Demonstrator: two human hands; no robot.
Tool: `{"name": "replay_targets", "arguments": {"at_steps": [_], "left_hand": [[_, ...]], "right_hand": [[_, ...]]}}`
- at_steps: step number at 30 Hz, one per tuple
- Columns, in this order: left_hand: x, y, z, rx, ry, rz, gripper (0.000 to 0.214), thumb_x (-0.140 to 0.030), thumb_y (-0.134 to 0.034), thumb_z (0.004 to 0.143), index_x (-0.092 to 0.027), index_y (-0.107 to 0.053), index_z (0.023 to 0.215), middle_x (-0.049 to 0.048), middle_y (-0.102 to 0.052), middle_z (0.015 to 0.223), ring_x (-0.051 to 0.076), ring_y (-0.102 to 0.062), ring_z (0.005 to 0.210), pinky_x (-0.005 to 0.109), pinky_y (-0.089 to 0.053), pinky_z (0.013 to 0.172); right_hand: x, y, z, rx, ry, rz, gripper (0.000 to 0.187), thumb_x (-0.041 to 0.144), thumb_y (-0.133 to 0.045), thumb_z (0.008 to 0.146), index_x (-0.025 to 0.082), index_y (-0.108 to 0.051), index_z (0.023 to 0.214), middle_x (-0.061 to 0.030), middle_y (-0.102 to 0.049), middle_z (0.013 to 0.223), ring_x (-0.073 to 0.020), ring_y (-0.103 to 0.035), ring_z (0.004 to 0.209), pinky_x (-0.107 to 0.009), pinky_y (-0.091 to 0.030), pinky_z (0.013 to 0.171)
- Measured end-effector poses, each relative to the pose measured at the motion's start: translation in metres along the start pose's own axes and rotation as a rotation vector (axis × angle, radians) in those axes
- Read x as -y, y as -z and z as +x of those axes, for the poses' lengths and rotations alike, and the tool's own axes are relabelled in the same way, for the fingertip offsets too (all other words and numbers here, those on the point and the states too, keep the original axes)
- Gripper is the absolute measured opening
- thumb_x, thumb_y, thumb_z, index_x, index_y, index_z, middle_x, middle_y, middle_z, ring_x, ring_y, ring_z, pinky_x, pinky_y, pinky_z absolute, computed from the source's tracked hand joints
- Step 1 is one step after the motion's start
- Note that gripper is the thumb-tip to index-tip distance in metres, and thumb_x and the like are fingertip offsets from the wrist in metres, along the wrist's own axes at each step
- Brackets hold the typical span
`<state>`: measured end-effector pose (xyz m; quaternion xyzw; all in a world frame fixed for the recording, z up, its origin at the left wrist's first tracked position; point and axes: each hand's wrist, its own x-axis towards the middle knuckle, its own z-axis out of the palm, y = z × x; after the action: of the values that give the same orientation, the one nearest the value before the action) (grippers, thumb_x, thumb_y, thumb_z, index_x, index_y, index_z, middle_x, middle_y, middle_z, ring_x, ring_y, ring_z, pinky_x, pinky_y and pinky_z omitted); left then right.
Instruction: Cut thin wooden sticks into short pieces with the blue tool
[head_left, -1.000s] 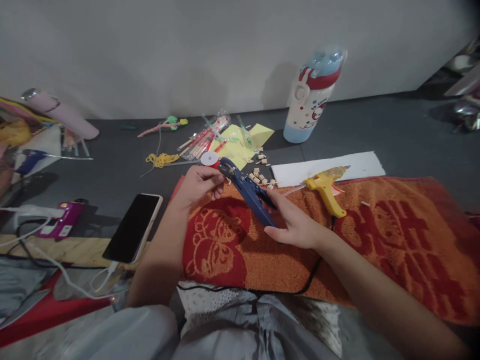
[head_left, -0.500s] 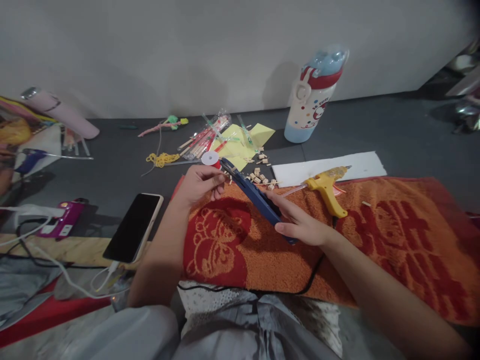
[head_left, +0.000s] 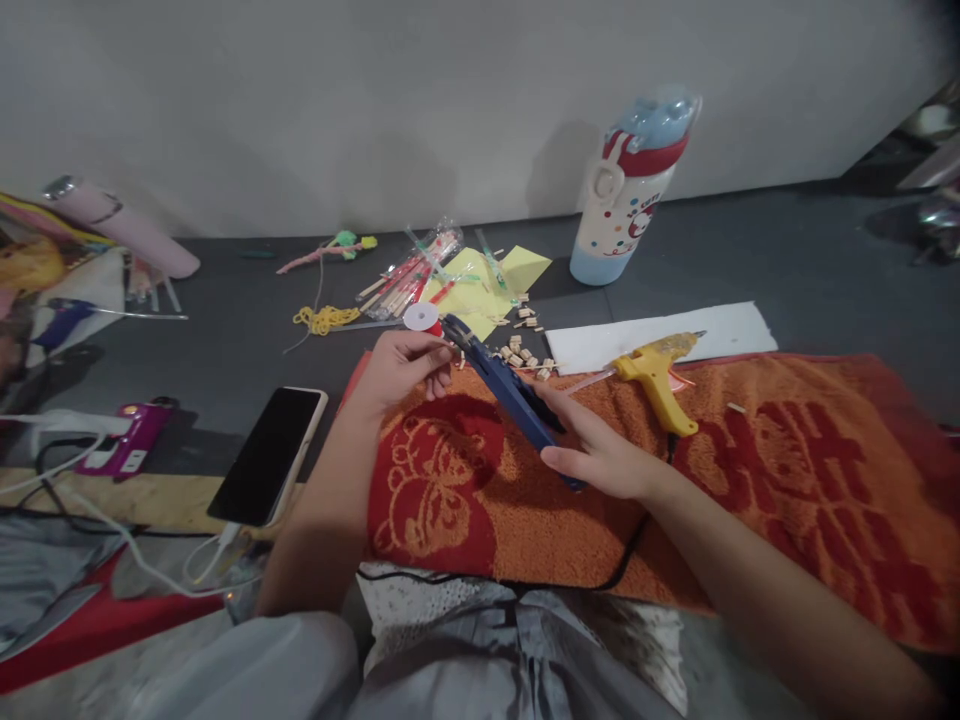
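My right hand (head_left: 600,448) grips the handles of a pair of blue pliers (head_left: 504,385), whose jaws point up and left. At the jaws, my left hand (head_left: 405,365) pinches a small thin wooden stick, fingers closed. Both hands hover over an orange and red towel (head_left: 787,470) spread in front of me. A small pile of cut wooden bits (head_left: 523,352) lies just beyond the pliers. Touching the far side of my left hand stands a red spool with a white top (head_left: 420,318).
A yellow glue gun (head_left: 655,372) lies on the towel by a white sheet (head_left: 660,335). A water bottle (head_left: 628,190) stands by the wall. Yellow paper (head_left: 487,280), a stick packet (head_left: 409,270) and yellow thread (head_left: 324,319) lie behind. A phone (head_left: 268,455) sits left.
My right hand slid a little down the pliers' handles and back; the pliers tilted slightly. My left hand stays at the jaws.
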<state>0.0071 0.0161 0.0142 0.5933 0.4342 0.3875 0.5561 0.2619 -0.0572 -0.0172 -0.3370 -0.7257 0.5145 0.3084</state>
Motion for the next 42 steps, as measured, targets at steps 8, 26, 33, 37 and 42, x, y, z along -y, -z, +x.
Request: {"name": "replay_targets", "arguments": {"at_steps": [8, 26, 33, 37, 42], "left_hand": [[0.0022, -0.0018, 0.0024, -0.008, -0.006, 0.032, 0.039, -0.05, -0.074, 0.071, -0.011, -0.066, 0.067, 0.0008, -0.062, 0.049, 0.009, -0.056, 0.036, 0.016, -0.042, 0.033], [0.0038, -0.0028, 0.0024, -0.009, 0.026, 0.039, 0.04, -0.051, -0.073, 0.07, -0.012, -0.064, 0.064, 0.0005, -0.061, 0.048, 0.009, -0.055, 0.036, 0.016, -0.039, 0.033], [0.0062, -0.001, 0.0025, -0.008, 0.033, 0.039, 0.041, -0.052, -0.074, 0.069, -0.012, -0.064, 0.063, 0.0006, -0.061, 0.048, 0.009, -0.054, 0.036, 0.016, -0.037, 0.033], [0.0085, -0.0007, 0.003, -0.03, 0.069, 0.045, 0.038, -0.05, -0.073, 0.071, -0.013, -0.066, 0.068, 0.0013, -0.063, 0.05, 0.009, -0.055, 0.036, 0.016, -0.035, 0.031], [0.0087, -0.0009, 0.0032, -0.016, 0.051, 0.039, 0.039, -0.05, -0.073, 0.07, -0.012, -0.065, 0.064, 0.0014, -0.061, 0.048, 0.009, -0.054, 0.035, 0.017, -0.035, 0.031]], "right_hand": [[-0.001, -0.0009, 0.0, 0.005, -0.065, 0.064, 0.081, 0.068, -0.046, 0.084, 0.018, -0.031, 0.147, -0.015, -0.038, 0.152, -0.0336, -0.038, 0.138, -0.051, -0.032, 0.112], [0.0051, -0.0037, 0.0008, -0.039, -0.061, -0.018, 0.075, 0.058, -0.052, 0.085, 0.017, -0.033, 0.145, -0.0159, -0.042, 0.149, -0.0338, -0.042, 0.135, -0.051, -0.036, 0.11], [0.0047, -0.0058, -0.0006, -0.071, -0.033, -0.056, 0.078, 0.054, -0.055, 0.085, 0.014, -0.028, 0.146, -0.0183, -0.041, 0.148, -0.0334, -0.041, 0.136, -0.051, -0.033, 0.112], [0.0057, -0.0069, -0.0013, -0.021, -0.078, 0.033, 0.068, 0.056, -0.048, 0.088, 0.019, -0.034, 0.144, -0.0144, -0.046, 0.146, -0.0324, -0.044, 0.133, -0.05, -0.038, 0.109], [0.0075, -0.0065, -0.001, -0.078, -0.04, -0.072, 0.08, 0.055, -0.056, 0.084, 0.015, -0.027, 0.148, -0.0174, -0.037, 0.151, -0.035, -0.038, 0.137, -0.053, -0.033, 0.112]]}}
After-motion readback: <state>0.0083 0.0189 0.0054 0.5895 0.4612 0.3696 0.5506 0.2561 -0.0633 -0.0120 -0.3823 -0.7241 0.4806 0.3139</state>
